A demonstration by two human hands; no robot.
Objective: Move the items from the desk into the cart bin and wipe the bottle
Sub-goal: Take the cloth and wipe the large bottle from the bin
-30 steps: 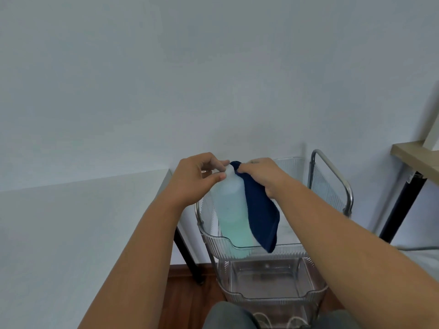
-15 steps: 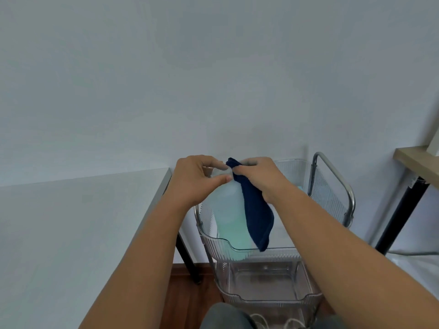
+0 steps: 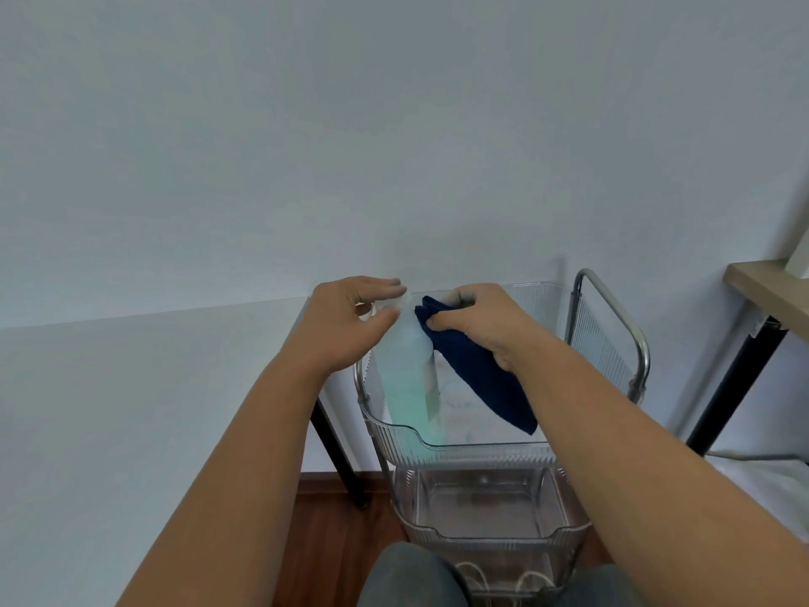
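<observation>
A pale translucent bottle [image 3: 405, 378] with greenish liquid stands upright in the top clear bin [image 3: 481, 449] of the cart. My left hand [image 3: 346, 326] pinches the bottle's white cap between thumb and fingers. My right hand [image 3: 481, 326] grips a dark blue cloth [image 3: 486, 383] bunched at the top; the cloth hangs down beside the bottle's right side, its upper end against the bottle's neck. The bottle's base is blurred through the bin's ribbed wall.
The white desk [image 3: 131, 409] lies to the left, its black leg [image 3: 337, 457] next to the cart. The cart has a metal handle [image 3: 621, 326] on the right and a lower clear bin [image 3: 490, 514]. A wooden shelf [image 3: 770, 295] stands at the far right.
My right hand with the cloth has shifted right and off the bottle's front, so more of the bottle shows. My left hand keeps hold of the cap.
</observation>
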